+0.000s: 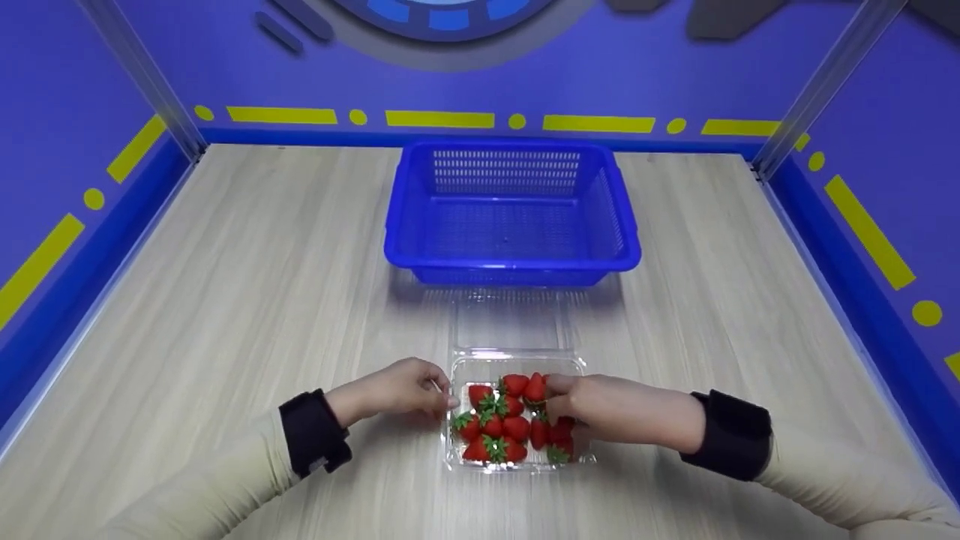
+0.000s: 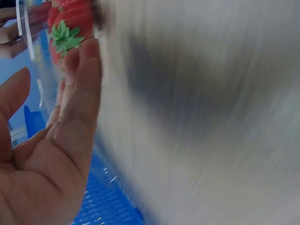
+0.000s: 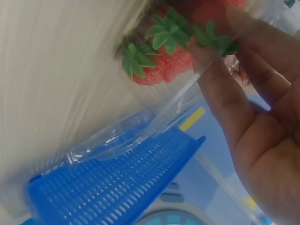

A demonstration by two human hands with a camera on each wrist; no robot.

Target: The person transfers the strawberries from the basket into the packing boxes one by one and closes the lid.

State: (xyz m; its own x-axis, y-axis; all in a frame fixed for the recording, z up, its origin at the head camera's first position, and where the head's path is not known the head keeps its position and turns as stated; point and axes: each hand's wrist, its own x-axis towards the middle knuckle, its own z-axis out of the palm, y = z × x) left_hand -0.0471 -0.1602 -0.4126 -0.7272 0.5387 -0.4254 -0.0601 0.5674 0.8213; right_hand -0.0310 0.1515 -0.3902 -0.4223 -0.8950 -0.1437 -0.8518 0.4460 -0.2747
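Observation:
A clear plastic clamshell box (image 1: 480, 369) lies on the table, its lid folded back, with several red strawberries (image 1: 491, 426) with green leaves inside. Over the box's right half, my right hand (image 1: 611, 409) reaches in from above. In the right wrist view its thumb and a finger pinch a strawberry (image 3: 213, 40) among the others, partly hidden by the fingers. My left hand (image 1: 405, 386) is at the box's left edge, fingertips at the wall. The left wrist view shows those fingers fairly straight, the thumb apart, near a leafy strawberry (image 2: 65, 36).
Behind the box stands a blue perforated plastic basket (image 1: 510, 265). The box's transparent lid (image 1: 510, 322) extends toward it on the wood-grain table (image 1: 300, 247). Blue-purple panels (image 1: 637, 60) with yellow marks enclose the back and both sides.

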